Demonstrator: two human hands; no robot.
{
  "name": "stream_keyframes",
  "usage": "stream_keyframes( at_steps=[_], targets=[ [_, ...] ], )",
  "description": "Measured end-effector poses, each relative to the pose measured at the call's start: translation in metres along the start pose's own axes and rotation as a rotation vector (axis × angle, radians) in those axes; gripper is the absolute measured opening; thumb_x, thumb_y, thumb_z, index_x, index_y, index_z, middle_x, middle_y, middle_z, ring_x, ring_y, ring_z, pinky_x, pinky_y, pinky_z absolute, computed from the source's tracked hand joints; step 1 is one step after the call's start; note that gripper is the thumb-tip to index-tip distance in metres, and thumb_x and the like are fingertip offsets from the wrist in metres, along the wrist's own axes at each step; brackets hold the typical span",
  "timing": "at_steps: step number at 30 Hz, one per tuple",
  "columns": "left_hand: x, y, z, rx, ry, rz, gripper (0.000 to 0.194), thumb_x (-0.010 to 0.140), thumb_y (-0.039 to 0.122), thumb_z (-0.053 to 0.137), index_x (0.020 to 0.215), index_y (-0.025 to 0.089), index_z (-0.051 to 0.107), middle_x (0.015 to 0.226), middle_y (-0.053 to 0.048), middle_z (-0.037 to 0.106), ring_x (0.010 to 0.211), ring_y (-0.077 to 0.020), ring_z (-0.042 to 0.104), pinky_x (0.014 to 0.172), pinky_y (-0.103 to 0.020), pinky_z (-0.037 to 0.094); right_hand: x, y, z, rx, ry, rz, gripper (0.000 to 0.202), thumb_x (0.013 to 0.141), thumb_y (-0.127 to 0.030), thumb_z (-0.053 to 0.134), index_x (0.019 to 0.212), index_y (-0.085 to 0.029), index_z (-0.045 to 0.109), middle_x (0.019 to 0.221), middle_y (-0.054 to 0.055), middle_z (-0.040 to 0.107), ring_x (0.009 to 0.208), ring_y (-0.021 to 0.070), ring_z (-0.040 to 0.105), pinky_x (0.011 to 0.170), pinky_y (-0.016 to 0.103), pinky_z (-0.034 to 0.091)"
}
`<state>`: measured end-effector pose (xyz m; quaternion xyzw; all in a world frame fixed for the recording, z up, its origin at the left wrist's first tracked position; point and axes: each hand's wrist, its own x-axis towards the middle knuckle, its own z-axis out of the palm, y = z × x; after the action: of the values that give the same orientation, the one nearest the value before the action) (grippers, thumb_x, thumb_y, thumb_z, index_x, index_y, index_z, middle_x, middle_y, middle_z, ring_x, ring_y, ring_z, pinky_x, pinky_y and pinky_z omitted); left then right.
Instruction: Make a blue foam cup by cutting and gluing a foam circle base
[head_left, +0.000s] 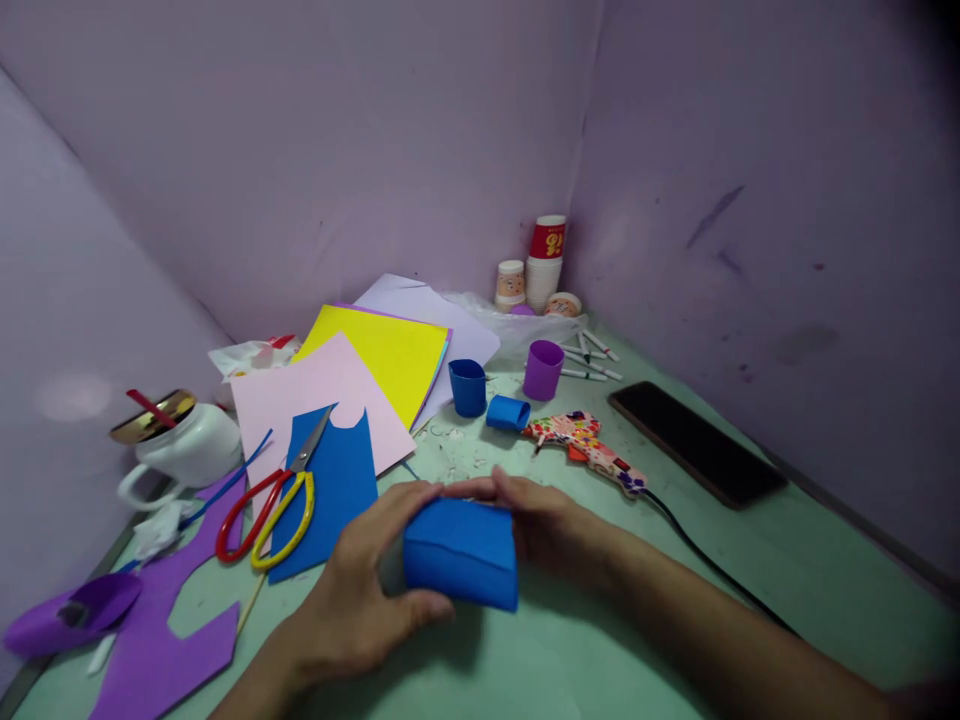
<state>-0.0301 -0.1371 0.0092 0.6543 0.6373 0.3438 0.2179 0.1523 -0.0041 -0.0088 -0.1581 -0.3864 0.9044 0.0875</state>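
Wrapped round the left side of a blue foam tube (461, 550) is my left hand (367, 590), its thumb below. A greyish piece shows at the tube's left end, partly hidden. My right hand (544, 510) touches the tube's far right side with bent fingers, some of them hidden behind it. Beyond the hands, a small blue ring (508, 413) lies on its side next to an upright blue ring (469, 388). A purple ring (543, 371) stands to their right. The flowered glue gun (589, 445) lies with its nozzle near the small blue ring.
Red and yellow handled scissors (283, 500) lie on a cut blue sheet (341, 500) at left, beside purple foam scraps (161, 640) and a white mug (195, 445). Coloured sheets (375, 350), paper cups (544, 280) and markers (592, 360) are behind. A phone (694, 440) and cable (712, 560) lie right.
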Motion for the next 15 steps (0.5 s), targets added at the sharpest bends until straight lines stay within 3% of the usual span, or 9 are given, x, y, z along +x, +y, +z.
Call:
stream_keyframes(
  at_steps=[3, 7, 11, 15],
  targets=[
    [0.006, -0.003, 0.013, -0.363, 0.166, -0.232, 0.072, 0.066, 0.06, 0.07, 0.124, 0.022, 0.053, 0.126, -0.013, 0.06, 0.114, -0.0346, 0.057, 0.093, -0.042, 0.05, 0.0, -0.002, -0.001, -0.105, -0.003, -0.18, 0.079, 0.056, -0.059, 0.079, 0.121, -0.02, 0.056, 0.123, 0.013, 0.058, 0.112, 0.0298, 0.057, 0.089, 0.042, 0.046],
    [0.012, 0.006, 0.041, -0.695, 0.177, -0.331, 0.082, 0.062, 0.052, 0.077, 0.127, 0.016, 0.044, 0.135, -0.018, 0.053, 0.122, -0.0332, 0.052, 0.095, -0.037, 0.049, -0.002, 0.002, 0.009, -0.414, 0.147, -0.37, 0.088, 0.047, -0.037, 0.088, 0.125, -0.021, 0.049, 0.13, 0.012, 0.052, 0.117, 0.0311, 0.053, 0.097, 0.044, 0.042],
    [0.012, 0.019, 0.052, -0.559, 0.095, -0.331, 0.079, 0.069, 0.043, 0.073, 0.134, 0.019, 0.036, 0.143, -0.014, 0.045, 0.126, -0.0278, 0.049, 0.102, -0.038, 0.043, -0.006, 0.005, 0.022, -0.564, 0.321, -0.432, 0.072, 0.052, -0.026, 0.085, 0.116, -0.02, 0.054, 0.119, 0.009, 0.06, 0.113, 0.0282, 0.055, 0.099, 0.043, 0.041],
    [0.013, 0.024, 0.051, -0.313, 0.057, -0.267, 0.062, 0.072, 0.032, 0.067, 0.129, 0.018, 0.045, 0.129, -0.012, 0.057, 0.114, -0.0278, 0.057, 0.096, -0.041, 0.047, -0.004, 0.009, 0.023, -0.695, 0.384, -0.4, 0.07, 0.046, -0.022, 0.087, 0.109, -0.02, 0.058, 0.107, 0.006, 0.064, 0.102, 0.0267, 0.059, 0.092, 0.042, 0.046]
  ],
)
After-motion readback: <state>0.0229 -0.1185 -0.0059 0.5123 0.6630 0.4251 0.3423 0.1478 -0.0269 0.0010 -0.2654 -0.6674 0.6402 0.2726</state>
